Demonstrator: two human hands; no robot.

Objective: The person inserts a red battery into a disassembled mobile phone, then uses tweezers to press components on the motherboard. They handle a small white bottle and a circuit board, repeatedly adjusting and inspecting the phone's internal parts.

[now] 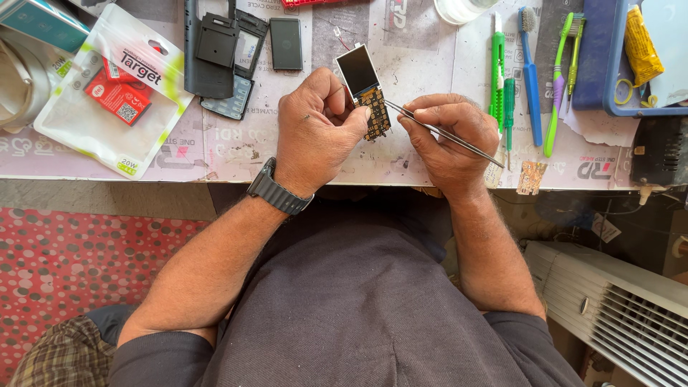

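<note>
**Figure: Tweezers meeting a bare phone board over the workbench**

The workbench (430, 161), covered in printed paper, is spanning the upper half of the frame. A clear plastic pouch (107, 93) with a red pack inside is lying at upper left, and a dark phone casing (211, 54) with its keypad (229, 100) and a flat battery (287, 43) are lying at upper centre. At upper right, a blue tray (609, 72), toothbrushes (530, 64) and a green utility knife (497, 68) are resting side by side.

At centre, the left hand (315, 129) is closing its thumb and fingers on a small circuit board (367, 97), holding it tilted just above the bench, its blank screen toward the top of the frame and its gold contact pads toward the person. The right hand (448, 140) is pinching metal tweezers (444, 134), whose tips are meeting the board's right edge.

Risks, as a judgement: the tweezer tips could slide across the contact pads and scratch or bridge them if the right hand presses unevenly; the board could twist out of the left thumb's hold, since only one edge appears gripped.

Whether the tweezer tips are grasping anything is too small to tell. The left fingers are hiding the board's left edge. The tray and casing are being cut off by the frame's top and right edges.
</note>
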